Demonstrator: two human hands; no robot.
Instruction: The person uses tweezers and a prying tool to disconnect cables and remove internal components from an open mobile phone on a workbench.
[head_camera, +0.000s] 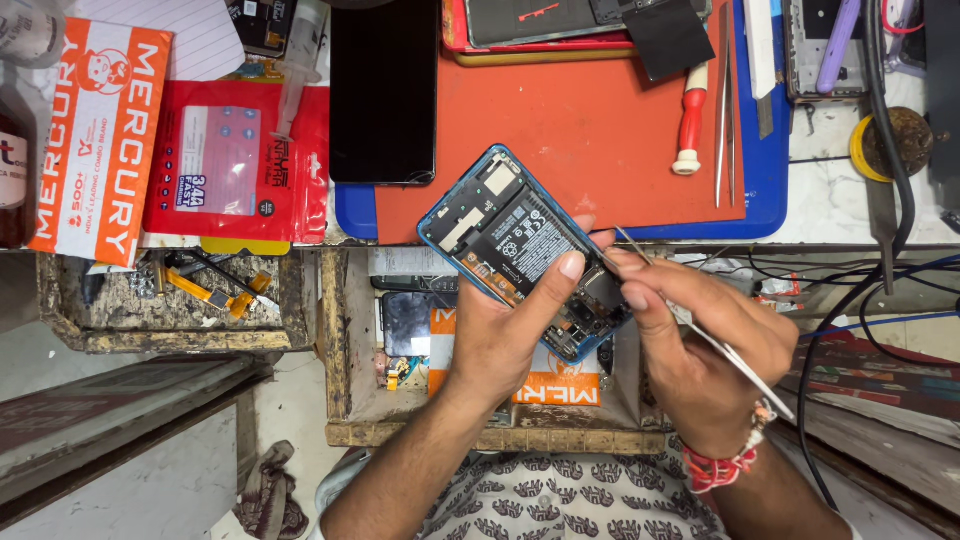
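Observation:
My left hand (505, 330) holds an opened phone (515, 245) with a blue frame, its back cover off so the black battery and boards show. My thumb rests on the battery. My right hand (700, 350) grips thin metal tweezers (700, 325), whose tips point at the phone's lower right part near my left thumb. The phone is tilted, held above an open wooden drawer (340, 330) at the bench's front edge.
An orange mat (590, 130) on a blue tray covers the bench. On it lie a black phone screen (384, 90), a red-handled screwdriver (692, 115) and spare tweezers (724, 110). Red and orange packets (235, 160) sit left. Cables (880, 290) hang right.

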